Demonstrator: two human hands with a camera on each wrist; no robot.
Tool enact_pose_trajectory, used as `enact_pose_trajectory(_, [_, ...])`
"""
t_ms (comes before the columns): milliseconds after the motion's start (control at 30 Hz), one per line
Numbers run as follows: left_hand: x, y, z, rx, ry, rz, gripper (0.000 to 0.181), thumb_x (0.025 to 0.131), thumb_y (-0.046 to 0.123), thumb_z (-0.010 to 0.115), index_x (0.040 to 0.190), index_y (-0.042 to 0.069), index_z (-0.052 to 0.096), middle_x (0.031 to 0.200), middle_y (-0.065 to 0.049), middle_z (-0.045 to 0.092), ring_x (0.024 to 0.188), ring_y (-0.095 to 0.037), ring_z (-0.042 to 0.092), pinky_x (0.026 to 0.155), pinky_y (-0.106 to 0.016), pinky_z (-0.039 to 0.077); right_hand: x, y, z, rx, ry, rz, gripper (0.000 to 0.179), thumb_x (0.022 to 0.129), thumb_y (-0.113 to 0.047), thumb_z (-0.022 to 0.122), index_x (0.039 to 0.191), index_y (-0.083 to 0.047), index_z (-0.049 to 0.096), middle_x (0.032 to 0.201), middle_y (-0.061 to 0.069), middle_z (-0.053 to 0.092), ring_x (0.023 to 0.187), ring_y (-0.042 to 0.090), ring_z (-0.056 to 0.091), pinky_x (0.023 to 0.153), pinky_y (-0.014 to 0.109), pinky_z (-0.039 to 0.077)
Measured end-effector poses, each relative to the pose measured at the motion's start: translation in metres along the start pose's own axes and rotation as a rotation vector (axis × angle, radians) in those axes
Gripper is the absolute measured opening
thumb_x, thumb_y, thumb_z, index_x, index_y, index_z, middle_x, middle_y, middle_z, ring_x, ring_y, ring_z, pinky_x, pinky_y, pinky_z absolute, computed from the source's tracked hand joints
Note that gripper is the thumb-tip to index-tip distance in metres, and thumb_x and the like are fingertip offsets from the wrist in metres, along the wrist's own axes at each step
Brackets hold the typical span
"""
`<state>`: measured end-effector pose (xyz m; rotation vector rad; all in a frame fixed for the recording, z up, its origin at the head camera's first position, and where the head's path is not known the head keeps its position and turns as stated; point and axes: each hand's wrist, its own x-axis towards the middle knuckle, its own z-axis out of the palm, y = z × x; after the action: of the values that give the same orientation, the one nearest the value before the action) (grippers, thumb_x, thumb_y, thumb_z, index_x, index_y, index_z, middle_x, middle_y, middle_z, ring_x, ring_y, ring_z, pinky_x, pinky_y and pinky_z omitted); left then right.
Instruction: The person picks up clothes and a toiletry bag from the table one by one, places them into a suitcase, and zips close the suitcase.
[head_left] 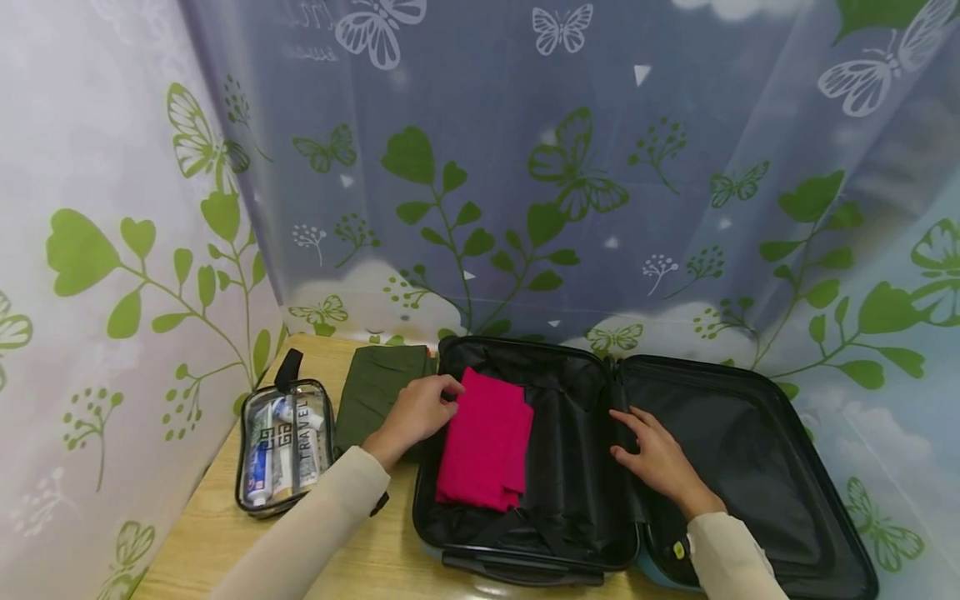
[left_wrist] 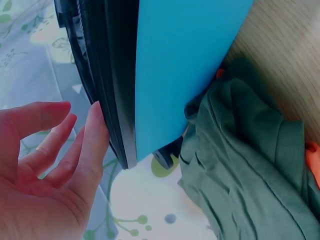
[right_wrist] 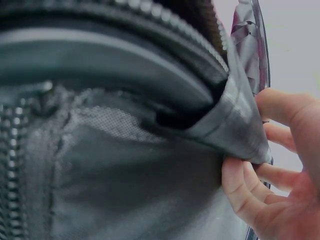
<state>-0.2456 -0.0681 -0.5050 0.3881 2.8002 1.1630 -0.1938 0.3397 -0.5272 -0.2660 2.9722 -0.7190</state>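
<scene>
An open black-lined suitcase [head_left: 573,500] with a blue outer shell [left_wrist: 170,75] lies on the table. In its left half sits a folded bright pink cloth [head_left: 487,442]. My left hand [head_left: 422,410] is over the suitcase's left rim, beside the cloth, with loosely bent fingers and nothing held; one finger reaches the black rim in the left wrist view. Above the middle hinge, my right hand [head_left: 660,458] spreads its fingers and thumb, fingertips at the edge of the black lining [right_wrist: 235,125]. Dark green folded clothing [head_left: 382,383] lies left of the suitcase.
A clear travel pouch [head_left: 285,442] with tubes inside stands at the table's left. A bit of orange [left_wrist: 313,159] shows by the green clothing. The suitcase's right half [head_left: 727,450] lies unfolded on the right. A patterned curtain [head_left: 480,167] hangs behind the wooden table [head_left: 360,558].
</scene>
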Motion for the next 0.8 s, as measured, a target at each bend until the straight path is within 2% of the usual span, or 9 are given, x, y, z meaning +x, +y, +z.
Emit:
enact_pose_trajectory(133, [0.001, -0.002, -0.009, -0.002, -0.001, -0.019, 0.026, 0.103, 0.010, 0.074, 0.128, 0.012, 0.079, 0.122, -0.009, 0.080, 0.102, -0.024, 0.078, 0.083, -0.043, 0.063, 0.000, -0.001, 0.000, 0.001, -0.005, 0.004, 0.063, 0.104, -0.022, 0.076, 0.160, -0.007, 0.053, 0.166, 0.037, 0.037, 0.116, 0.049, 0.071, 0.094, 0.065, 0.059])
enact_pose_trajectory(233, [0.001, -0.004, -0.017, -0.015, -0.015, -0.045, 0.026, 0.104, 0.012, 0.073, 0.130, 0.013, 0.078, 0.116, -0.010, 0.080, 0.094, -0.022, 0.076, 0.075, -0.039, 0.061, 0.000, -0.002, -0.001, 0.000, -0.001, 0.002, 0.062, 0.103, -0.022, 0.076, 0.160, -0.007, 0.054, 0.166, 0.037, 0.037, 0.116, 0.048, 0.071, 0.093, 0.065, 0.059])
enact_pose_trajectory(333, [0.001, -0.009, -0.024, -0.013, -0.016, -0.053, 0.027, 0.105, 0.015, 0.073, 0.132, 0.014, 0.077, 0.117, -0.010, 0.080, 0.091, -0.020, 0.074, 0.070, -0.036, 0.056, -0.001, -0.003, -0.001, -0.001, 0.005, -0.003, 0.062, 0.103, -0.021, 0.076, 0.159, -0.006, 0.054, 0.165, 0.037, 0.038, 0.115, 0.048, 0.071, 0.093, 0.065, 0.059])
enact_pose_trajectory(500, [0.002, -0.017, -0.033, 0.019, -0.003, -0.059, 0.029, 0.106, 0.018, 0.072, 0.134, 0.015, 0.076, 0.132, -0.012, 0.077, 0.100, -0.025, 0.075, 0.076, -0.040, 0.056, -0.001, -0.002, -0.001, 0.001, 0.003, -0.003, 0.062, 0.103, -0.022, 0.076, 0.159, -0.006, 0.054, 0.165, 0.038, 0.038, 0.115, 0.049, 0.071, 0.093, 0.066, 0.059])
enact_pose_trajectory(800, [0.006, -0.035, -0.047, 0.069, 0.006, -0.120, 0.029, 0.106, 0.020, 0.071, 0.134, 0.015, 0.076, 0.133, -0.011, 0.077, 0.079, -0.017, 0.071, 0.071, -0.039, 0.054, 0.000, -0.001, 0.000, 0.010, 0.003, 0.003, 0.063, 0.104, -0.022, 0.075, 0.161, -0.007, 0.052, 0.167, 0.037, 0.035, 0.118, 0.052, 0.070, 0.095, 0.067, 0.058])
